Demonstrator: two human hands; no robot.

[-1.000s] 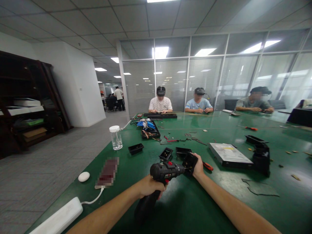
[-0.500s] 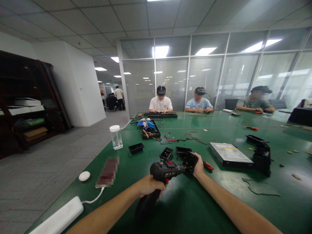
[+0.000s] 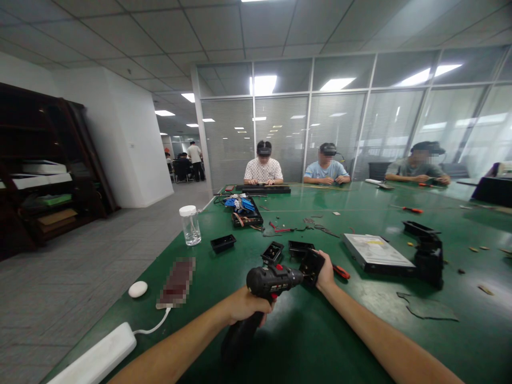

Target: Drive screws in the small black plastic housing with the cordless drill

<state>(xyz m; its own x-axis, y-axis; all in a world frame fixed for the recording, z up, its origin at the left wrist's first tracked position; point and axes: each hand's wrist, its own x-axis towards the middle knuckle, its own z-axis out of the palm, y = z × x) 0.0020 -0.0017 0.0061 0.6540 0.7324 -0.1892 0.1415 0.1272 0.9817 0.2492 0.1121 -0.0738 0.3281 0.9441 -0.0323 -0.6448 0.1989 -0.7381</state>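
Note:
My left hand (image 3: 250,305) is wrapped round the grip of a black cordless drill (image 3: 274,278) with red switches. The drill lies sideways, its chuck pointing right. In my right hand (image 3: 326,271) is a small black plastic housing (image 3: 311,268), tilted with its inside facing the drill. The bit's tip reaches the housing; whether it sits in a screw I cannot tell. Just behind are two more black housings, one (image 3: 272,252) in the middle and one (image 3: 301,248) partly hidden by the held piece. Another black housing (image 3: 223,243) stands farther left.
An orange-handled tool (image 3: 341,272) lies beside my right hand. To the right are a silver disc drive (image 3: 378,252) and a curved black part (image 3: 430,261). At left stand a clear jar (image 3: 191,226), a phone (image 3: 176,282) and a white power strip (image 3: 98,357). Several co-workers sit across the green table.
My hands, the drill and the held housing stay almost in the same place. Across the table at right, a co-worker's hands have shifted slightly.

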